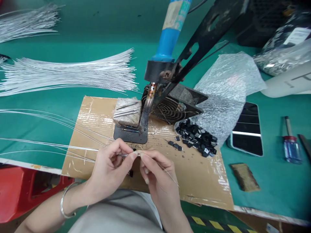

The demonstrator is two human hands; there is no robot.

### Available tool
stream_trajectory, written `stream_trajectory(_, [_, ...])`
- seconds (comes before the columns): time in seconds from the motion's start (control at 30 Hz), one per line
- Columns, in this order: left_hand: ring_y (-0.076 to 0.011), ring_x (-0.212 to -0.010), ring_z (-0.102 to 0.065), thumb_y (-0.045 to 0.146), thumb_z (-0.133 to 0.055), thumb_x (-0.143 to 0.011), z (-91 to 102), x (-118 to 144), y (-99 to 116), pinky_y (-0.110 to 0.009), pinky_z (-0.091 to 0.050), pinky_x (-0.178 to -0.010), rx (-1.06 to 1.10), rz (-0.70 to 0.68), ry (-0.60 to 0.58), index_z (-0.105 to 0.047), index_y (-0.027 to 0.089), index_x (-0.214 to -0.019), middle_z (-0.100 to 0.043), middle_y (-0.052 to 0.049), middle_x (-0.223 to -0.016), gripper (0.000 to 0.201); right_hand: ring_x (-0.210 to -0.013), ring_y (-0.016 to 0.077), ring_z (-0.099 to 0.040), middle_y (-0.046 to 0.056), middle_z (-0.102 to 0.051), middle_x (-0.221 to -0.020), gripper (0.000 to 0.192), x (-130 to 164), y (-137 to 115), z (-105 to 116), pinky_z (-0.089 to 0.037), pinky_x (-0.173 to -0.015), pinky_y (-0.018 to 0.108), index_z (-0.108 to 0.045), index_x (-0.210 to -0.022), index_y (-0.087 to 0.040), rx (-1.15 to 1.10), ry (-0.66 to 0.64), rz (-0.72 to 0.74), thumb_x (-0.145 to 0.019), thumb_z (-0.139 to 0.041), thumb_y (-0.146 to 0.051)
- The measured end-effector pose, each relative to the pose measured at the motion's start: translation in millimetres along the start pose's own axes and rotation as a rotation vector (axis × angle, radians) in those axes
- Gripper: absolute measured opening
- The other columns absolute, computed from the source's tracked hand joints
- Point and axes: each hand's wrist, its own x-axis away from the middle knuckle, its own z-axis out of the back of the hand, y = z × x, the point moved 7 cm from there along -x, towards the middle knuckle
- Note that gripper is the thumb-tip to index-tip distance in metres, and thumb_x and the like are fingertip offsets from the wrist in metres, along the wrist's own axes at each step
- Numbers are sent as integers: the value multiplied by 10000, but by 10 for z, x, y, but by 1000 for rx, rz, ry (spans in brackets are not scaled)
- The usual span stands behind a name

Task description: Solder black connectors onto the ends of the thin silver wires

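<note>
Head view is showing two bare hands meeting low in the centre of the frame, over a taped cardboard sheet [102, 113] lying on the green desk [279, 181]. The left hand [110, 166], with a bangle on its wrist, is pinching the end of a thin silver wire [60, 146] between thumb and forefinger; the wire is running off toward the left edge of the frame. The right hand [157, 174] is pressing its fingers together on a small piece at the same spot, fingertips touching those of the left hand, and a fine strand is trailing down to the right from it. Just above the hands, a blue-handled soldering iron [167, 38] is sitting in a black stand [131, 134] beside a grey sponge block [127, 111]. A heap of small black parts [196, 137] is lying to the right, near bubble wrap [225, 87]. Bundles of silver wires [73, 72] are fanning across the upper left. A phone [247, 129] and a screwdriver [291, 145] are resting at the right.
</note>
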Motion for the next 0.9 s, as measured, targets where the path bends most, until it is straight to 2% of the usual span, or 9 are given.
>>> stream_trajectory(0.13, [-91, -563, -433, 274, -639, -945, -11, -36, 58, -201, -352, -511, 81, 28, -43, -601, 177, -773, -547, 34, -629, 201, -482, 36, -521, -27, -632, -699, 53, 29, -60, 38, -417, -434, 146, -863, -898, -311, 110, -3, 97, -865, -824, -325])
stream_trajectory(0.3, [-74, -550, -418, 255, -659, -926, 3, -74, 109, -170, -345, -499, 122, 49, -47, -607, 163, -762, -531, 47, -613, 195, -553, 49, -592, -11, -680, -823, 137, 62, -157, 52, -474, -496, 167, -846, -1042, -347, 263, -50, 233, -955, -741, -329])
stream_trajectory(0.43, [-72, -549, -440, 257, -673, -922, 38, -84, 114, -159, -366, -500, 114, 38, -9, -618, 160, -777, -557, 41, -622, 182, -564, 55, -603, -9, -680, -833, 153, 47, -148, 76, -490, -526, 182, -840, -1052, -328, 280, -48, 216, -975, -714, -367])
stream_trajectory(0.63, [-88, -557, -476, 260, -663, -932, 42, -79, 109, -183, -392, -506, 57, 6, 20, -624, 168, -798, -580, 26, -635, 168, -565, 57, -576, -15, -699, -798, 90, 36, -115, 41, -480, -503, 160, -850, -950, -340, 271, -30, 175, -924, -772, -304])
stream_trajectory(0.9, [-105, -554, -462, 316, -644, -977, 47, -10, 17, -234, -343, -487, -67, -42, 44, -634, 196, -847, -568, 23, -657, 177, -522, 51, -537, -28, -639, -714, 84, 37, -120, 37, -458, -459, 154, -857, -945, -327, 258, 4, 148, -909, -787, -299])
